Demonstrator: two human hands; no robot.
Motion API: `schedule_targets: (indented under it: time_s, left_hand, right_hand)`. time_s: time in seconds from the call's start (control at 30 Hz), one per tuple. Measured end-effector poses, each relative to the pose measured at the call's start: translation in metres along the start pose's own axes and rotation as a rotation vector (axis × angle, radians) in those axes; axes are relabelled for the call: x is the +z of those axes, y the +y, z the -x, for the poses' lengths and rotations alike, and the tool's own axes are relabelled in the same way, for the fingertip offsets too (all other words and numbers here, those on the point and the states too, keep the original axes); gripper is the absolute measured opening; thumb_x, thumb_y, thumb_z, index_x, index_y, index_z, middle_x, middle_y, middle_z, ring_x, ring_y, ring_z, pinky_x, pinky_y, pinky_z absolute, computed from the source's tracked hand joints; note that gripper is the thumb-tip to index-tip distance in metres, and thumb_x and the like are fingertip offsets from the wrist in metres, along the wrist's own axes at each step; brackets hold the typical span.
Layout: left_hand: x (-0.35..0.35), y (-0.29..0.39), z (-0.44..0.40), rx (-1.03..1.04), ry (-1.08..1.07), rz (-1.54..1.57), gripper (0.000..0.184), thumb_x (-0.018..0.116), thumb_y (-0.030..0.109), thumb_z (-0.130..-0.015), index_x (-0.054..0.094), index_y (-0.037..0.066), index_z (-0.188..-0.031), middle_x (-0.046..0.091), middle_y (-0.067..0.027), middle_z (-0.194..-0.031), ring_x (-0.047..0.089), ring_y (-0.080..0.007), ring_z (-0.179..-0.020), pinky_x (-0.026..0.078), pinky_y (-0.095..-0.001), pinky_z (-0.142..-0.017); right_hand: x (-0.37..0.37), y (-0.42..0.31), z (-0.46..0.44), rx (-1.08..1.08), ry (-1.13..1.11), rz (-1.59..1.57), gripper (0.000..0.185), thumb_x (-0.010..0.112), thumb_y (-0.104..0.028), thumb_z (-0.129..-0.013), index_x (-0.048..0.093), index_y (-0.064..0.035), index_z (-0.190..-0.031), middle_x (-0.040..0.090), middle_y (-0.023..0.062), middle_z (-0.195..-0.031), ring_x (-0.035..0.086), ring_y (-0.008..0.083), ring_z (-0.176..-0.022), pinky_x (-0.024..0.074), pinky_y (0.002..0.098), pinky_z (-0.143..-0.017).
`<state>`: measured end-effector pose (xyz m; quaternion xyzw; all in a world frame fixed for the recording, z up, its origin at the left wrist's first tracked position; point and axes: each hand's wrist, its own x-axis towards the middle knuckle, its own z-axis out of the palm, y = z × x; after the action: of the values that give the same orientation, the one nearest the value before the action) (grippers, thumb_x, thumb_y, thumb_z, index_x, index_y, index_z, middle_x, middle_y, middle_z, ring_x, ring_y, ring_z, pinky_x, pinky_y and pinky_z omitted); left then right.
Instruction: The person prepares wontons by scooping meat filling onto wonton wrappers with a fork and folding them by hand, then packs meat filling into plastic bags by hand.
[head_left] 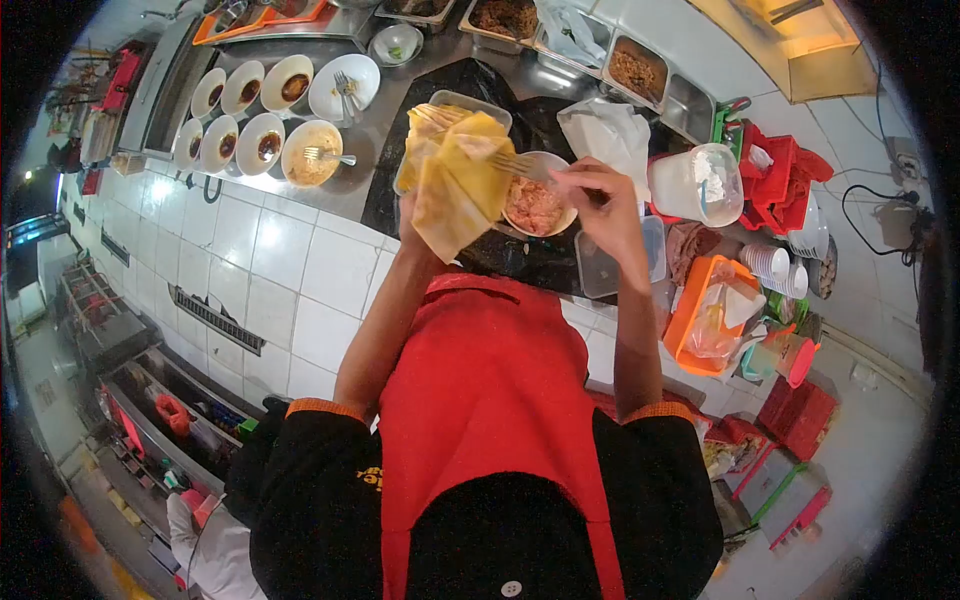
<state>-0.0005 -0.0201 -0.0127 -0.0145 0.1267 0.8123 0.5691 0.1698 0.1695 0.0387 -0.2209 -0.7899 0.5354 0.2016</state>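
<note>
Head view — near the bench's (372, 142) front edge, right hand (600, 198) pinches a fork (516, 164) beside a meat bowl (546, 161); left hand (409, 212), grip unreadable, bears yellow sheets (460, 180) — light strokes should avoid tears.

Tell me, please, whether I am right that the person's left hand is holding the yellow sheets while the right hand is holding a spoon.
Not quite: the head view shows the right hand holding a fork, not a spoon. The left hand is indeed holding the yellow sheets.
</note>
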Motion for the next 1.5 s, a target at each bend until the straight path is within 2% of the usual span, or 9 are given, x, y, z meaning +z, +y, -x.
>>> schedule_targets:
  time_s: [0.1,0.27,0.53,0.63,0.67,0.8,1.03,1.13,1.5]
  left_hand:
    - [-0.02,0.008,-0.004,0.083,0.038,-0.127,0.053,0.034,0.033,-0.1,0.038,0.0,-0.141,0.05,-0.0198,-0.137,0.054,-0.0351,-0.121,0.046,-0.0458,-0.102]
    - [0.025,-0.016,0.0,-0.104,0.28,-0.385,0.052,0.033,0.04,-0.104,0.05,0.001,-0.134,0.062,-0.012,-0.12,0.063,-0.0204,-0.106,0.053,-0.0336,-0.089]
    - [-0.034,-0.039,-0.024,0.048,0.307,-0.659,0.052,0.036,0.045,-0.102,0.048,0.004,-0.132,0.059,-0.0132,-0.123,0.063,-0.0248,-0.105,0.053,-0.0379,-0.089]
    - [-0.035,-0.036,-0.022,0.044,0.245,-0.258,0.051,0.037,0.043,-0.102,0.046,0.004,-0.134,0.058,-0.0144,-0.124,0.061,-0.0276,-0.109,0.052,-0.0414,-0.092]
    - [-0.047,-0.024,-0.022,-0.036,-0.177,0.014,0.052,0.036,0.042,-0.101,0.044,0.004,-0.136,0.054,-0.0171,-0.13,0.057,-0.0329,-0.116,0.05,-0.0466,-0.097]
    - [-0.072,0.003,-0.009,0.089,0.077,0.241,0.058,0.04,0.042,-0.096,0.042,0.002,-0.139,0.05,-0.021,-0.136,0.053,-0.038,-0.122,0.045,-0.0521,-0.103]
    - [-0.123,0.041,0.024,0.147,0.013,0.134,0.054,0.036,0.044,-0.1,0.045,0.006,-0.137,0.048,-0.0179,-0.14,0.048,-0.0388,-0.126,0.042,-0.0535,-0.104]
    - [-0.127,0.041,0.028,0.17,0.083,0.097,0.053,0.037,0.043,-0.1,0.046,0.006,-0.137,0.05,-0.0181,-0.138,0.049,-0.039,-0.125,0.043,-0.0546,-0.103]
    - [-0.12,0.032,0.042,0.156,0.111,-0.007,0.049,0.038,0.038,-0.099,0.048,0.004,-0.134,0.055,-0.0191,-0.129,0.059,-0.0365,-0.113,0.05,-0.0513,-0.094]
  right_hand:
    - [-0.013,-0.008,0.001,0.096,-0.043,-0.071,0.025,0.062,0.008,-0.083,0.073,-0.0039,-0.103,0.065,0.0062,-0.088,0.058,0.0111,-0.078,0.0448,0.0224,-0.068]
    - [0.007,-0.021,-0.007,0.165,-0.003,-0.367,0.012,0.071,-0.004,-0.083,0.071,-0.0018,-0.095,0.064,0.0032,-0.085,0.056,0.0086,-0.078,0.0446,0.0219,-0.068]
    - [0.056,-0.018,-0.005,-0.183,0.116,0.129,0.025,0.08,-0.017,-0.076,0.067,-0.0034,-0.093,0.062,0.003,-0.082,0.055,0.0109,-0.071,0.0452,0.0255,-0.064]
    - [0.073,-0.054,0.009,-0.066,-0.084,-0.072,0.029,0.08,-0.017,-0.074,0.071,-0.0034,-0.098,0.065,0.0057,-0.084,0.056,0.0126,-0.07,0.0451,0.0262,-0.063]
    - [0.064,-0.058,0.01,0.024,-0.19,-0.046,0.029,0.077,-0.013,-0.075,0.071,-0.0033,-0.101,0.066,0.007,-0.086,0.057,0.0135,-0.071,0.0455,0.0267,-0.064]
    - [0.03,-0.034,0.004,0.034,-0.121,-0.154,0.033,0.055,0.009,-0.082,0.07,-0.0023,-0.11,0.07,0.0087,-0.095,0.062,0.0129,-0.083,0.0474,0.0267,-0.076]
    - [0.013,0.113,-0.018,0.408,-0.125,0.766,0.022,0.066,-0.012,-0.075,0.074,-0.0025,-0.094,0.069,0.0202,-0.08,0.068,0.0308,-0.071,0.0517,0.0379,-0.066]
    - [0.031,0.124,-0.023,0.305,-0.044,0.844,0.022,0.069,-0.014,-0.069,0.074,-0.001,-0.086,0.069,0.0227,-0.081,0.067,0.0398,-0.075,0.0525,0.0433,-0.068]
    - [0.022,0.164,-0.033,0.401,-0.253,0.607,0.023,0.065,-0.01,-0.065,0.074,-0.0011,-0.084,0.07,0.0212,-0.08,0.069,0.0309,-0.073,0.0537,0.0379,-0.07]
